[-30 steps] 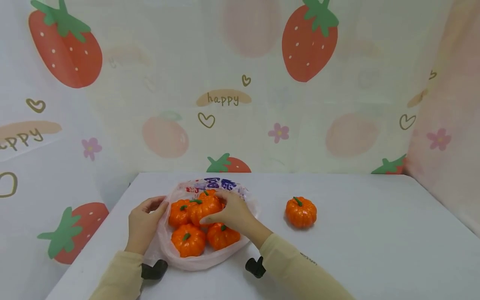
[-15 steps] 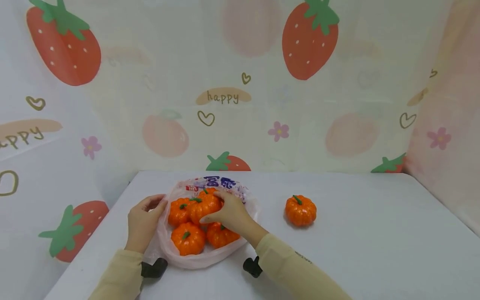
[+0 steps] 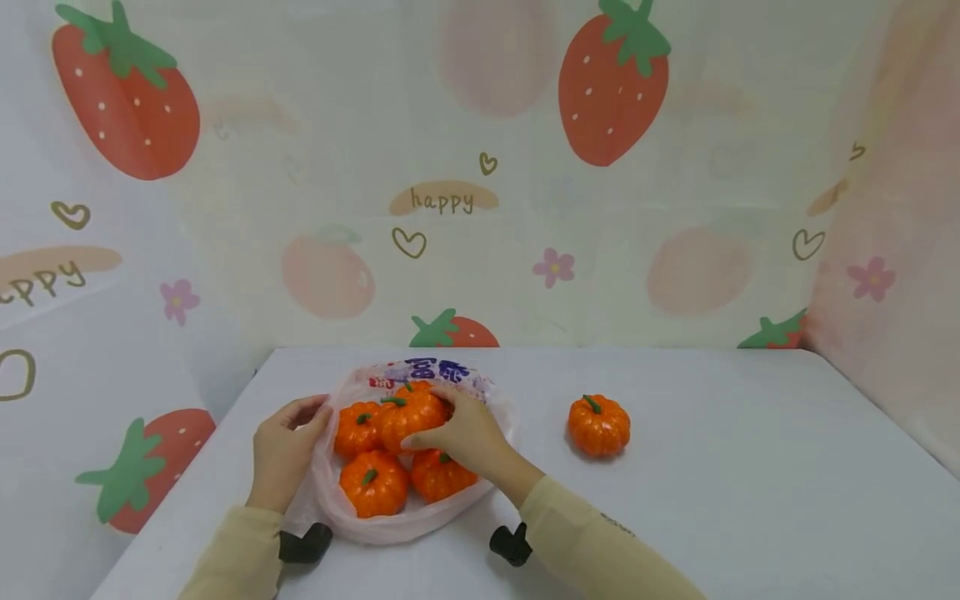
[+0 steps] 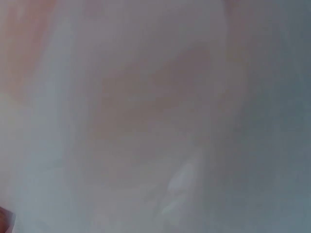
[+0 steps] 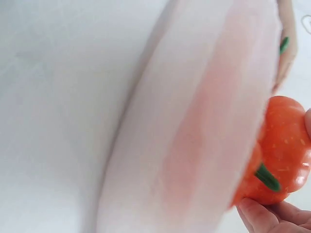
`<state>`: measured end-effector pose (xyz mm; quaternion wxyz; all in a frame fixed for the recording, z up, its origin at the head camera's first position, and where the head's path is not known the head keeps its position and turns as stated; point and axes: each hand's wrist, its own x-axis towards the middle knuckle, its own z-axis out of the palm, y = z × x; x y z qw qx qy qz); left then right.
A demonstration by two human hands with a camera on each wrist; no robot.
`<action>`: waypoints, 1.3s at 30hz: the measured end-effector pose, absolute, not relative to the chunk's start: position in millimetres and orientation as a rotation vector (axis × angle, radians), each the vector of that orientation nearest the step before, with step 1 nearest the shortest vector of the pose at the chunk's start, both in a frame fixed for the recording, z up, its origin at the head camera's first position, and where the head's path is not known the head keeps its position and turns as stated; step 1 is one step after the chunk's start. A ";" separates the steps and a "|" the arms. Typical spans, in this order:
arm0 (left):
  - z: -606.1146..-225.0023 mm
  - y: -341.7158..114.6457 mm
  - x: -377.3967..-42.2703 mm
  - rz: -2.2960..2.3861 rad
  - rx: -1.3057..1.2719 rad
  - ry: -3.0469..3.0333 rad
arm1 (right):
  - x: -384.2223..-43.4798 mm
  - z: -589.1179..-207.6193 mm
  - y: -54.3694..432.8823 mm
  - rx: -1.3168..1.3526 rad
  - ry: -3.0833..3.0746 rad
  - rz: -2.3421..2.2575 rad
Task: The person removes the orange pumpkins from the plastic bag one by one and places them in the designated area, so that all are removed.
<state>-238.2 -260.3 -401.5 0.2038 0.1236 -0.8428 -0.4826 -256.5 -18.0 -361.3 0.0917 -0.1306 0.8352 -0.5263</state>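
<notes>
A thin whitish plastic bag [image 3: 397, 530] with red and purple print stands open on the table, its rim spread wide. Several small orange pumpkins with green stems sit inside, such as a front one [image 3: 373, 485]. My left hand [image 3: 282, 454] pinches the bag's left rim between thumb and fingers. Reaching over the right rim, my right hand [image 3: 474, 435] grips a pumpkin [image 3: 412, 419] that lies above the others. The right wrist view shows that pumpkin [image 5: 287, 141] between thumb and fingertips. In the left wrist view, blurred bag plastic [image 4: 146, 121] hides nearly everything.
A single pumpkin [image 3: 599, 426] rests on the white table [image 3: 720, 483] to the right of the bag. Behind and beside the table hangs a strawberry-printed cloth [image 3: 615, 208]. Black wrist-camera mounts [image 3: 306, 543] sit at both wrists, close to the bag's front.
</notes>
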 end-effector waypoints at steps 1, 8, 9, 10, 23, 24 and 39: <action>-401.3 -260.2 -238.3 -1.346 0.338 -2.344 | -256.1 -359.9 -15.4 -0.385 2.463 -1.587; -401.5 -260.4 -238.5 -1.327 0.333 -2.341 | -253.9 -355.3 4.7 -0.364 2.438 -1.716; -402.1 -260.4 -238.5 -1.327 0.335 -2.344 | -253.1 -356.1 7.7 -0.367 2.444 -1.731; -402.8 -260.4 -238.3 -1.326 0.334 -2.347 | -252.3 -356.9 10.7 -0.367 2.450 -1.742; -404.0 -259.6 -237.6 -1.313 0.326 -2.328 | -244.1 -355.8 49.3 -0.381 2.409 -1.844; -404.1 -259.9 -237.7 -1.315 0.321 -2.324 | -244.1 -355.2 52.4 -0.373 2.415 -1.844; -400.7 -259.4 -236.2 -1.270 0.341 -2.304 | -236.6 -360.2 102.1 -0.281 2.490 -1.829</action>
